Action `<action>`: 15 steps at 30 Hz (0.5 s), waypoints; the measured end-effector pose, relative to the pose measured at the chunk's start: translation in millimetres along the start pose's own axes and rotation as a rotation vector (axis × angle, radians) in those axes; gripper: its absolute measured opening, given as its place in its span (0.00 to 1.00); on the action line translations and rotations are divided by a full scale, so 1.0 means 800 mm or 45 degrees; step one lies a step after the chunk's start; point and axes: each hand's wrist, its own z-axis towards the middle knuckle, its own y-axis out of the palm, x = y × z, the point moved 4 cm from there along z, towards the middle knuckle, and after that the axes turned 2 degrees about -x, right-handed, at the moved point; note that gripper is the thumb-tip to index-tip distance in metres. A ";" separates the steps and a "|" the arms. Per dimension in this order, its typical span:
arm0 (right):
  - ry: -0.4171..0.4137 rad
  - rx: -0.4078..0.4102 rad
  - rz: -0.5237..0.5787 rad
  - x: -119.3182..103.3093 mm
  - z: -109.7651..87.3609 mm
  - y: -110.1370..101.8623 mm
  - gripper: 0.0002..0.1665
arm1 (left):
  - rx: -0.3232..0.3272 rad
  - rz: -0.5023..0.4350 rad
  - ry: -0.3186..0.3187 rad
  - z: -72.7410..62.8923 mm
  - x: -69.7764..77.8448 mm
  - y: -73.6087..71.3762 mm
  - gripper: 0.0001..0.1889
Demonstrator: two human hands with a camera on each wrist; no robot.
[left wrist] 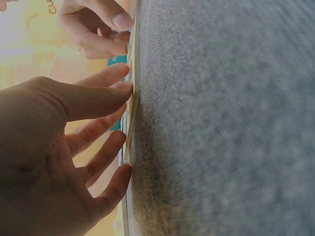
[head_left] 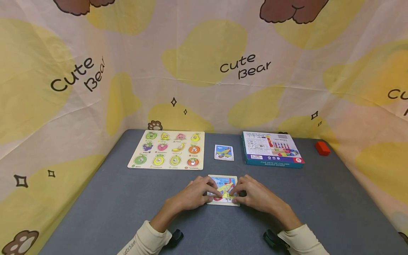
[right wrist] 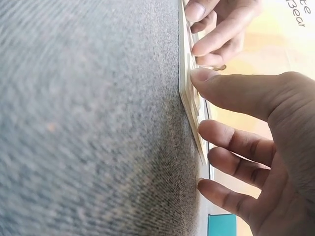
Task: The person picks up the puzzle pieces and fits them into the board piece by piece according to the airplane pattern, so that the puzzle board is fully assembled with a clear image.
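A small wooden jigsaw puzzle (head_left: 223, 203) with an airplane picture lies flat on the table in front of the person, in a pale frame. From the left side, the left hand (head_left: 197, 193) rests its fingertips and thumb on the puzzle. Opposite it, the right hand (head_left: 255, 194) touches the pieces with thumb and index finger near the right edge. In the right wrist view the right thumb (right wrist: 236, 91) presses on the puzzle's face, its other fingers loosely bent. The left wrist view shows the left thumb (left wrist: 98, 101) at the frame's near edge. Fingers hide parts of the picture.
Behind the puzzle lies a card (head_left: 224, 152) with a matching airplane picture. A fruit board (head_left: 165, 167) stands to its left, a flat teal and white box (head_left: 274, 162) to its right. A red block (head_left: 322, 148) sits near the right table edge. Printed cloth walls enclose the table.
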 end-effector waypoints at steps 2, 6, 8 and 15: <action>-0.010 0.007 0.001 0.000 0.000 0.001 0.07 | 0.006 -0.005 0.007 0.000 0.000 0.000 0.13; -0.008 0.012 0.004 0.000 0.000 0.001 0.08 | 0.011 -0.007 0.011 0.000 0.000 0.000 0.13; -0.005 0.011 0.005 0.000 0.000 0.002 0.09 | 0.013 -0.009 0.016 0.000 0.001 0.000 0.13; -0.038 0.036 0.006 -0.002 0.000 0.000 0.07 | 0.004 -0.007 -0.004 0.000 -0.001 0.001 0.13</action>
